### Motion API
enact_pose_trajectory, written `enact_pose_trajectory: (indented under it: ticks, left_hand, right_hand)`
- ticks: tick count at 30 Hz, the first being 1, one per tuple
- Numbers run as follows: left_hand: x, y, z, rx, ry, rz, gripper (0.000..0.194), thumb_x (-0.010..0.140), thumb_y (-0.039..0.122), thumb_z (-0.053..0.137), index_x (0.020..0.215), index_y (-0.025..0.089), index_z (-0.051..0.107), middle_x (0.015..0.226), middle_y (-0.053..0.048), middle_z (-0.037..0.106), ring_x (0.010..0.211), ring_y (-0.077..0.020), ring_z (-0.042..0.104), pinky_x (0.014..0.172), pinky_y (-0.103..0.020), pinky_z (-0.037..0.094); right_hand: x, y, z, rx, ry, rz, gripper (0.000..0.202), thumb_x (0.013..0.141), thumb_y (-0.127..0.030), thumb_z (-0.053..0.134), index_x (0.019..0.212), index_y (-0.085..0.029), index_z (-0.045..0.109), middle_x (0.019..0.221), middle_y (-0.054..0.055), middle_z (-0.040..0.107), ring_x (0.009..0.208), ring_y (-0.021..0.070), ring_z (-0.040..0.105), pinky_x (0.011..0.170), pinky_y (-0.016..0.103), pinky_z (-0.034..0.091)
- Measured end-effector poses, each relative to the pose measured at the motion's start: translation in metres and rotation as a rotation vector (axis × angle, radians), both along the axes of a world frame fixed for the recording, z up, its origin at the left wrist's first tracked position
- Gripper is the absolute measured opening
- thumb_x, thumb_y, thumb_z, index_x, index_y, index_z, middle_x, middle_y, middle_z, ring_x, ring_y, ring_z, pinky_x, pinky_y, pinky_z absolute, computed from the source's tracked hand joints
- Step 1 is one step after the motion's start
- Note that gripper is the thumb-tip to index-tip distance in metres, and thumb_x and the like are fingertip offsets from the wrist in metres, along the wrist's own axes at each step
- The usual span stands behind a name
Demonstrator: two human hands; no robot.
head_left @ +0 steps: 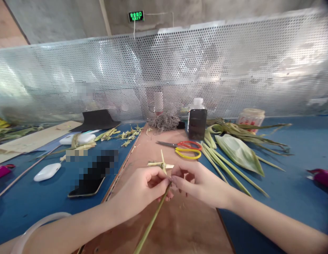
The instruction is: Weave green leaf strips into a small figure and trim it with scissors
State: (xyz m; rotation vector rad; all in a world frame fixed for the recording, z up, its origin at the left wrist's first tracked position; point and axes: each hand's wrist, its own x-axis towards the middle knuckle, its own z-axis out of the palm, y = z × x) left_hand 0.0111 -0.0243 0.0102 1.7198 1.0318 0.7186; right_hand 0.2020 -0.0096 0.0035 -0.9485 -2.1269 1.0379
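Note:
Between my fingertips is a long green plant stalk [153, 220], running down toward the near edge of a brown board. My left hand [145, 185] is closed in a pinch around it. From the right, my right hand [199, 181] pinches at the same spot, thumb tips almost touching. Just beyond the fingers, pale strips [164, 164] cross at the stalk's upper end; how they are joined is partly hidden. Scissors [189, 149] with one red and one yellow handle lie behind my right hand. Several green stalks [232, 173] and a broad pale green leaf [240, 155] lie to its right.
On the brown board [195, 225], grey tangled string [165, 121] and a dark-filled bottle [197, 121] stand at the back. Left are a phone [87, 187], a white case [47, 172] and plant scraps [130, 135]. A jar [251, 118] and a perforated metal screen [174, 63] lie beyond.

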Motion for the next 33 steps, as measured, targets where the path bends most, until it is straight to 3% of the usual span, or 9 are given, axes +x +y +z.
enact_pose_trajectory:
  ticks: [7, 13, 19, 28, 33]
  left_hand:
    - [-0.0034, 0.003, -0.0084, -0.021, -0.041, 0.03, 0.013, 0.084, 0.029, 0.057, 0.08, 0.016, 0.058, 0.072, -0.001, 0.069, 0.064, -0.0124, 0.062, 0.062, -0.025, 0.048]
    - [-0.0008, 0.0013, -0.0066, 0.002, -0.013, 0.026, 0.014, 0.083, 0.029, 0.057, 0.08, 0.016, 0.06, 0.072, -0.002, 0.069, 0.062, -0.0126, 0.061, 0.061, -0.026, 0.048]
    - [-0.0005, 0.0009, -0.005, 0.038, 0.015, 0.038, 0.013, 0.082, 0.029, 0.058, 0.077, 0.016, 0.06, 0.073, -0.002, 0.068, 0.063, -0.0125, 0.061, 0.061, -0.025, 0.047]
    - [-0.0008, 0.0009, -0.0063, 0.047, 0.026, 0.037, 0.019, 0.083, 0.033, 0.057, 0.076, 0.016, 0.058, 0.073, -0.003, 0.068, 0.063, -0.0136, 0.06, 0.06, -0.026, 0.047]
    - [-0.0014, 0.0003, -0.006, 0.039, 0.039, 0.022, 0.017, 0.085, 0.031, 0.054, 0.077, 0.016, 0.057, 0.072, -0.003, 0.067, 0.061, -0.0128, 0.058, 0.06, -0.026, 0.047]
  right_hand:
    - [-0.0009, 0.0011, -0.0029, -0.1, 0.048, 0.002, 0.011, 0.087, -0.021, 0.047, 0.085, -0.016, 0.057, 0.074, 0.001, 0.061, 0.061, 0.0096, 0.053, 0.052, 0.02, 0.04]
    - [-0.0017, 0.0008, -0.0046, -0.118, 0.055, -0.009, 0.017, 0.088, -0.031, 0.048, 0.083, -0.017, 0.057, 0.069, -0.001, 0.057, 0.056, 0.0085, 0.051, 0.049, 0.019, 0.039]
    - [-0.0035, 0.0008, -0.0082, -0.129, 0.029, -0.017, 0.013, 0.082, -0.015, 0.047, 0.082, -0.017, 0.059, 0.072, 0.0, 0.062, 0.058, 0.0089, 0.053, 0.049, 0.018, 0.039]
    - [-0.0053, -0.0044, -0.0014, -0.214, 0.114, 0.016, 0.012, 0.085, -0.021, 0.044, 0.081, -0.018, 0.055, 0.073, 0.0, 0.062, 0.057, 0.0084, 0.051, 0.044, 0.016, 0.038]
    - [-0.0073, -0.004, -0.0036, -0.237, 0.114, -0.009, 0.013, 0.077, -0.011, 0.044, 0.078, -0.017, 0.055, 0.071, -0.001, 0.063, 0.056, 0.0077, 0.052, 0.045, 0.016, 0.037]
